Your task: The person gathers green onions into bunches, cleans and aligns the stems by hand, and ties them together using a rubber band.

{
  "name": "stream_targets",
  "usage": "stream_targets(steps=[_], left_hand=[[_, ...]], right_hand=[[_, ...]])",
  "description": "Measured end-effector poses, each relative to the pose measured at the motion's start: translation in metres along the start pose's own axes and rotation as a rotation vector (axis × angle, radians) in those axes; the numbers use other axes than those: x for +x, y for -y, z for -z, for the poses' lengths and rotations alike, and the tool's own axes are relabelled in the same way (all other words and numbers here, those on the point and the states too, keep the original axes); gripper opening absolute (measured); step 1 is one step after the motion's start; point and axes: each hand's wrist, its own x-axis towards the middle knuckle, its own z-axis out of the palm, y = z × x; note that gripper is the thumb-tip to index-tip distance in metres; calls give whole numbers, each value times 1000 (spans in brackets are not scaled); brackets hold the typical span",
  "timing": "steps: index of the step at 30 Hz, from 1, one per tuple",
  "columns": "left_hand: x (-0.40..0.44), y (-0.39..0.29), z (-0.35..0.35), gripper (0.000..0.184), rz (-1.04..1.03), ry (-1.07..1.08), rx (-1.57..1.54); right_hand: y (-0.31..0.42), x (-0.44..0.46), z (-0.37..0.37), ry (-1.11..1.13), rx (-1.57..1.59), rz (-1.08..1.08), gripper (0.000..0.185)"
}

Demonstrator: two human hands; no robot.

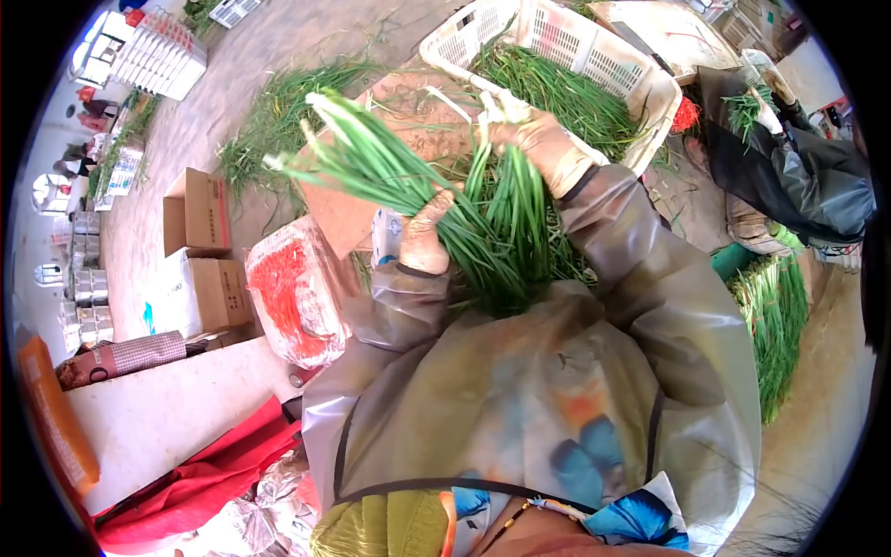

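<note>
My left hand (427,234) is closed around a thick bunch of garlic chives (380,158), tilted with its white ends up and to the left. My right hand (543,148), in a light glove or covering, grips the pale ends of a second bunch of garlic chives (520,213), whose green leaves hang down towards my lap. The leaves of both bunches overlap in front of my apron. Just beyond my right hand stands a white plastic crate (589,46) with more garlic chives (557,93) in it.
Loose greens (278,111) lie on the floor at far left. Red ties (283,288) lie on a wrapped block, near cardboard boxes (200,218). A person in a dark apron (789,158) is at right, beside a stacked pile of chives (770,334).
</note>
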Motion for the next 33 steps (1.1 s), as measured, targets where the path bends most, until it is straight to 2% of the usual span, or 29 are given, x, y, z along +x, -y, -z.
stream_targets(steps=[1,3,4,5,6,7,9,10,11,13,14,15,18,20,22,23,24,25,27,28,29,30,31,33], left_hand=[[-2,-7,3,26,33,26,-8],[5,-6,25,25,47,42,-56],[7,-10,27,24,109,85,-150],[3,-11,29,24,60,110,-121],[3,-10,36,24,-13,72,-30],[5,-10,40,24,-91,39,59],[1,-12,39,22,-96,72,39],[0,-11,38,19,-74,43,66],[-1,-11,38,17,-50,12,96],[-3,-11,37,16,27,53,0],[1,-9,41,18,-25,58,63],[6,-8,43,20,-81,59,119],[6,-8,46,24,-118,90,188],[2,-12,38,25,-157,87,176],[-3,-17,32,23,-104,0,135],[-7,-20,30,22,-78,-54,82],[2,-12,57,21,-93,21,61],[1,-14,66,22,-14,-46,10],[2,-13,72,25,-97,35,-54],[1,-19,57,25,-102,35,-56],[-1,-23,42,27,-103,12,20],[-2,-26,25,30,-105,-16,98],[1,-24,14,35,-97,91,28],[12,-17,-3,43,-74,158,92]], right_hand=[[9,2,14,55,35,-18,27],[18,11,39,52,-29,43,28],[23,16,49,-46,-274,75,29],[28,21,57,-143,-517,105,29],[31,25,63,-222,-548,162,29],[42,29,70,-152,-348,118,22],[75,9,76,-20,-107,277,26],[84,10,78,-5,-392,375,27],[80,16,86,-20,-524,301,23],[79,29,84,-51,-544,199,21],[83,21,91,-89,-480,243,24],[92,12,83,-188,-247,250,27],[105,12,81,-176,-349,257,29],[99,20,96,-292,-618,216,25],[104,22,109,-290,-297,290,24],[107,23,116,-337,-286,257,23],[109,23,114,-335,-290,258,23],[112,21,112,-347,-420,202,22],[115,16,105,-367,-680,92,20],[112,8,89,-74,-443,173,24],[109,-1,72,-56,-453,153,28],[93,6,68,64,-299,156,28],[76,12,64,184,-138,156,28],[67,7,34,155,-263,-1,24]])
